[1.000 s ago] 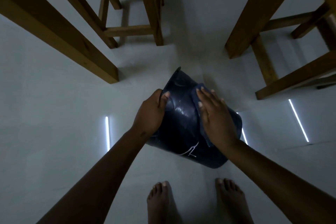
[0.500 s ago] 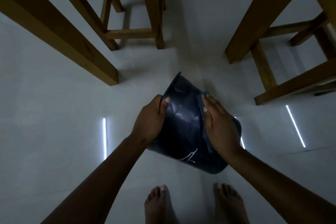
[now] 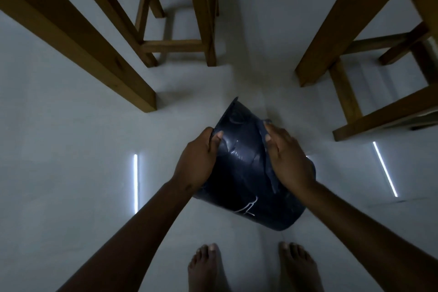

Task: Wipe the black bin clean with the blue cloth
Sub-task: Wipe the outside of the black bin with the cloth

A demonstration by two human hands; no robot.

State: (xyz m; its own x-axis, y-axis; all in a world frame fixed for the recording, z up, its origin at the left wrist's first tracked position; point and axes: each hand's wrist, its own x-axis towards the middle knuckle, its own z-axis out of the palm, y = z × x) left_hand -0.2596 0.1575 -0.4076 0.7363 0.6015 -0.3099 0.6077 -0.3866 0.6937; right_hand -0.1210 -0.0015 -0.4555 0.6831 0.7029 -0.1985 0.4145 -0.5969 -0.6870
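A pale floor (image 3: pixel 59 149) fills the dim view, with bright strips of reflected light on it left and right of centre. Wooden furniture legs (image 3: pixel 78 38) slant in from the top left corner and the top right, and a stool frame (image 3: pixel 175 42) stands at the top centre. The black bin (image 3: pixel 246 173) is held tilted above the middle of the floor, its rim pointing away toward the furniture and its base toward the person; white scratch marks show near the base. The left hand (image 3: pixel 196 161) grips the bin's left side by the rim, thumb curled over onto the wall and fingers wrapped behind it. The right hand (image 3: pixel 288 161) lies flat on the bin's right side, fingers close together, pressing the blue cloth (image 3: pixel 266 149) against the wall; only a dark edge of cloth shows past the fingers. Two bare feet (image 3: pixel 206 268) stand at the bottom edge, just below the bin.
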